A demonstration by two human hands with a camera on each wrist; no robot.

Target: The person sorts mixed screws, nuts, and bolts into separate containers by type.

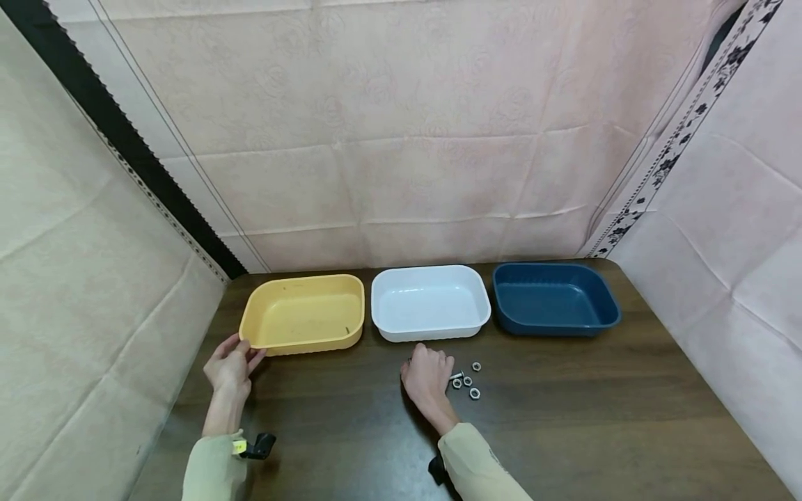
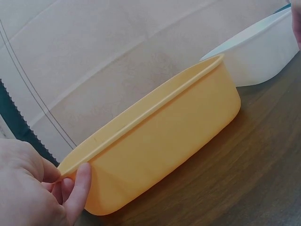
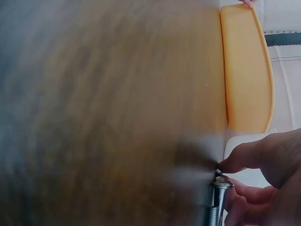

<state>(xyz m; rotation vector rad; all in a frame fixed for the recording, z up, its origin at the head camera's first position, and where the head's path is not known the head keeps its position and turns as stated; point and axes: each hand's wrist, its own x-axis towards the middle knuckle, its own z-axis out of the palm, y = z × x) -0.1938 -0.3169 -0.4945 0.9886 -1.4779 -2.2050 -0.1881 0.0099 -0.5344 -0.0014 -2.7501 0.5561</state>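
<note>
My left hand (image 1: 229, 369) pinches the rim of the yellow tray (image 2: 164, 136) at its near left corner, with the thumb above and fingers below. A tiny dark piece (image 1: 347, 330) lies inside that tray. My right hand (image 1: 428, 379) is low over the table, just in front of the white tray (image 1: 432, 332). In the right wrist view its thumb and fingertips pinch a small metal piece (image 3: 218, 173), mostly hidden. Right beside these fingers is a silver bolt (image 3: 223, 184) with a round head. Several nuts (image 1: 474, 394) lie to the right of the hand.
A dark blue tray (image 1: 557, 330) stands to the right of the white one, completing a row along the back of the brown wooden table (image 1: 595, 417). Pale cloth (image 1: 401, 181) hangs behind the table and at both sides.
</note>
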